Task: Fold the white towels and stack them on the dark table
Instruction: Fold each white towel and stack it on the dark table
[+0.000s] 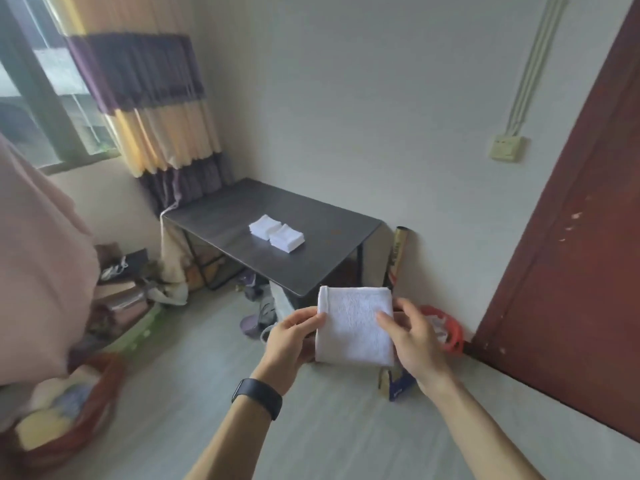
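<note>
I hold a folded white towel (353, 323) in the air in front of me, just short of the near corner of the dark table (221, 216). My left hand (291, 341) grips its left edge, thumb on top. My right hand (415, 341) holds the right side with the fingers laid over the cloth. Two stacks of folded white towels sit side by side on the table top: the far stack (264, 226) and the near stack (286, 238).
A red basket (450, 332) sits on the floor by the brown door (571, 271). A box (394, 386) lies under my right hand. Shoes (256, 306) and clutter lie under the table. A laundry basket (69, 410) stands at left.
</note>
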The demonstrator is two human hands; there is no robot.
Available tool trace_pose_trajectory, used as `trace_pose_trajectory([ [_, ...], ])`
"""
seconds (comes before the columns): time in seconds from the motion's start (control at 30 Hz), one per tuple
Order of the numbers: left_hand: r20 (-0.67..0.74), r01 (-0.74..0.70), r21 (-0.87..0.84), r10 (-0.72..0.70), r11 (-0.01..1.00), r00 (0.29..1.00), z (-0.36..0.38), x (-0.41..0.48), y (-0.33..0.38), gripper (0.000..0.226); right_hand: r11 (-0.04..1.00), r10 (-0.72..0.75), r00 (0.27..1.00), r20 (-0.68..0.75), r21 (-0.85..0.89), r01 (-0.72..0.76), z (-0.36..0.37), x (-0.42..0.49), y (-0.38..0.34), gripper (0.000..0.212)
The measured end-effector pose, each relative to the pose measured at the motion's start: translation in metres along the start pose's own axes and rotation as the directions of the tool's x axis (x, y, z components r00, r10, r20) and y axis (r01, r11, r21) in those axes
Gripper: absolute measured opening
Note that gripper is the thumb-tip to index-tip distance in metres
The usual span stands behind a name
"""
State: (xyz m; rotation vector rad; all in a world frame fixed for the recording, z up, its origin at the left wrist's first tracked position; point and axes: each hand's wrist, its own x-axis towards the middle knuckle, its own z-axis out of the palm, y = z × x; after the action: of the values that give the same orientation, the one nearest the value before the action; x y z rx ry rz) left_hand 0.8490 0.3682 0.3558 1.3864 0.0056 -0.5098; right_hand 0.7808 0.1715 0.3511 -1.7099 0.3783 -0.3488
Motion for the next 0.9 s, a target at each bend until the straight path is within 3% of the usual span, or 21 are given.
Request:
trace_pose_trajectory([
  [0.17,-0.126,-0.007,-0.063,-0.001,0.998,0.992,-0.075,0.087,0.028,0.023,0.999,-0.006,0.983,0.184,0.047,-0.002,0.096,0.106,0.000,0.008],
  [0.37,-0.277,-0.027,-0.102,-0.003,0.994,0.961,-0.144,0.187,0.064,0.023,0.998,0.051,0.953,0.299,0.019,-0.059,0.189,0.221,0.007,0.006],
  [0.57,-0.393,0.026,-0.049,-0.043,0.998,0.919,-0.213,0.306,0.076,0.019,0.993,0.114,0.963,0.244,-0.014,-0.114,0.276,0.321,0.034,0.010],
  [0.73,-0.351,0.089,-0.010,-0.086,0.996,0.932,-0.263,0.422,0.080,0.016,0.974,0.226,0.966,0.129,-0.028,-0.224,0.344,0.399,0.065,0.007],
  [0.9,-0.282,0.211,0.135,-0.166,0.968,0.945,-0.289,0.510,0.076,0.009,0.925,0.379,0.926,0.005,-0.049,-0.378,0.377,0.446,0.092,0.005],
])
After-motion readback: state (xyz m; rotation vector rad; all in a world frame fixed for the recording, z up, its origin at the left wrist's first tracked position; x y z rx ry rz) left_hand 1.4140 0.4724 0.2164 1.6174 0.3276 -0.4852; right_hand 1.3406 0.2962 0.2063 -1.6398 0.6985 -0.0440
